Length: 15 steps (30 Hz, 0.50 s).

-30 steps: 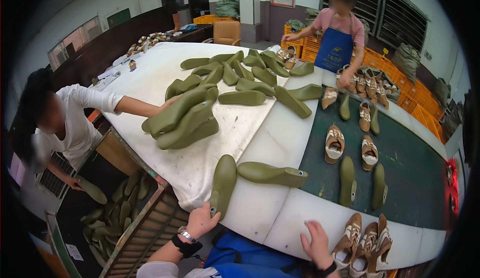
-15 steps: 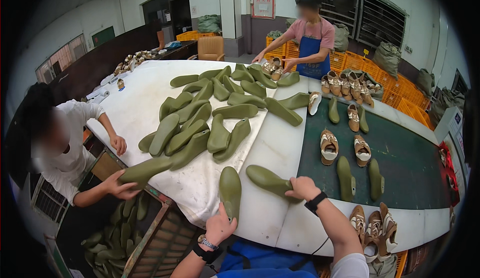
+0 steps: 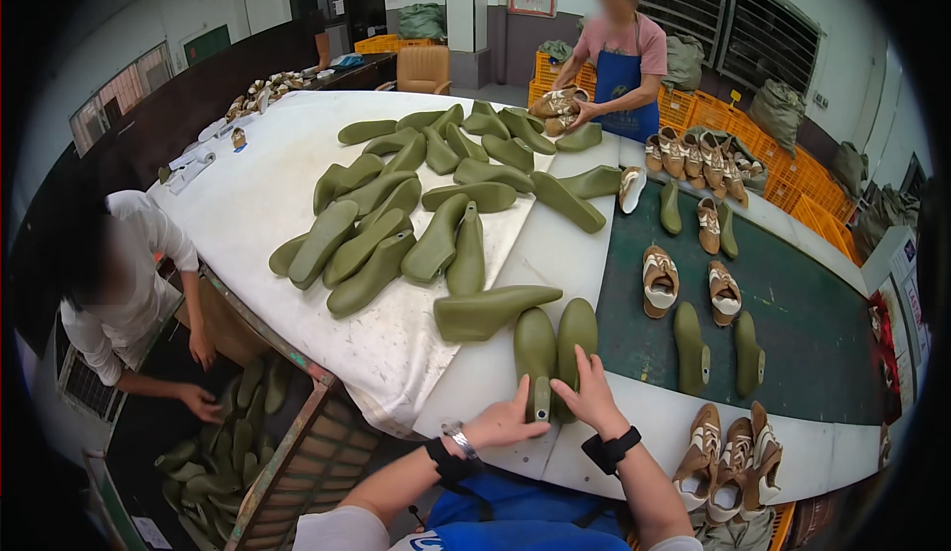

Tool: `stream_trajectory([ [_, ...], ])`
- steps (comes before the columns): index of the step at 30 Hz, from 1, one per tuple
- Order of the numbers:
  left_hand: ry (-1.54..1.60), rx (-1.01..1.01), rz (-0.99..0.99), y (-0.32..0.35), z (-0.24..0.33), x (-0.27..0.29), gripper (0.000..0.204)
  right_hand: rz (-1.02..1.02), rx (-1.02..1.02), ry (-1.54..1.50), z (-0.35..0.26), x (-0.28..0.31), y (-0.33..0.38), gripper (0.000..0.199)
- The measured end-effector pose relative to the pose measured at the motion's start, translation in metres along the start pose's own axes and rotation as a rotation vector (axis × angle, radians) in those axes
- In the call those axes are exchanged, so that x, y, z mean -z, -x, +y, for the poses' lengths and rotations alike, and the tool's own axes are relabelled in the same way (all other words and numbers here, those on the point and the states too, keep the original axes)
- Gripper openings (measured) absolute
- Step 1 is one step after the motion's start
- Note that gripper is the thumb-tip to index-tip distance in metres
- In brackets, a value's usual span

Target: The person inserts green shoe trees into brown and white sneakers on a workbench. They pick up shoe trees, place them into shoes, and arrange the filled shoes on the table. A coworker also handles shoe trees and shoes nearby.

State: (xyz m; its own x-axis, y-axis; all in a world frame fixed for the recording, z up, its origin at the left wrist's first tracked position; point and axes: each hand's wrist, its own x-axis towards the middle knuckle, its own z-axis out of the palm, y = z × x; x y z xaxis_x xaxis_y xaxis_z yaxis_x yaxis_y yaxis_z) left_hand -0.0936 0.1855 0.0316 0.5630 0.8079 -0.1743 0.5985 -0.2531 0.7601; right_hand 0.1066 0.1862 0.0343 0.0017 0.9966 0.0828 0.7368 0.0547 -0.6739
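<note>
Two olive-green shoe lasts stand side by side on the white tabletop in front of me, toes pointing away. My left hand (image 3: 503, 420) holds the heel end of the left shoe last (image 3: 535, 353). My right hand (image 3: 592, 394) is closed on the right shoe last (image 3: 577, 328), with fingers along its outer side. Just beyond them, another green last (image 3: 495, 311) lies crosswise. A pile of similar lasts (image 3: 376, 194) spreads over the white cloth further away.
Brown-and-white sneakers (image 3: 661, 281) and paired lasts (image 3: 691, 348) sit on a green mat (image 3: 792, 353) to the right. More sneakers (image 3: 731, 462) stand near my right arm. A cart (image 3: 287, 472) with lasts is at left. One person reaches into it; another handles sneakers across the table.
My hands have come together, bringing two lasts side by side. A last now lies crosswise beyond them. The person at left no longer holds a last, and a hand is lower, over the cart.
</note>
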Motion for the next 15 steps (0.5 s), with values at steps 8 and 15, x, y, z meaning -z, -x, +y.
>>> stream_trajectory([
  [8,-0.836,-0.014,0.377,-0.079,-0.076,0.098,0.105,0.19,-0.011,0.118,0.003,-0.031,-0.006,0.048],
  [15,-0.854,0.174,0.345,-0.102,-0.072,0.064,0.112,0.272,0.01,0.147,0.001,-0.037,-0.008,0.036],
])
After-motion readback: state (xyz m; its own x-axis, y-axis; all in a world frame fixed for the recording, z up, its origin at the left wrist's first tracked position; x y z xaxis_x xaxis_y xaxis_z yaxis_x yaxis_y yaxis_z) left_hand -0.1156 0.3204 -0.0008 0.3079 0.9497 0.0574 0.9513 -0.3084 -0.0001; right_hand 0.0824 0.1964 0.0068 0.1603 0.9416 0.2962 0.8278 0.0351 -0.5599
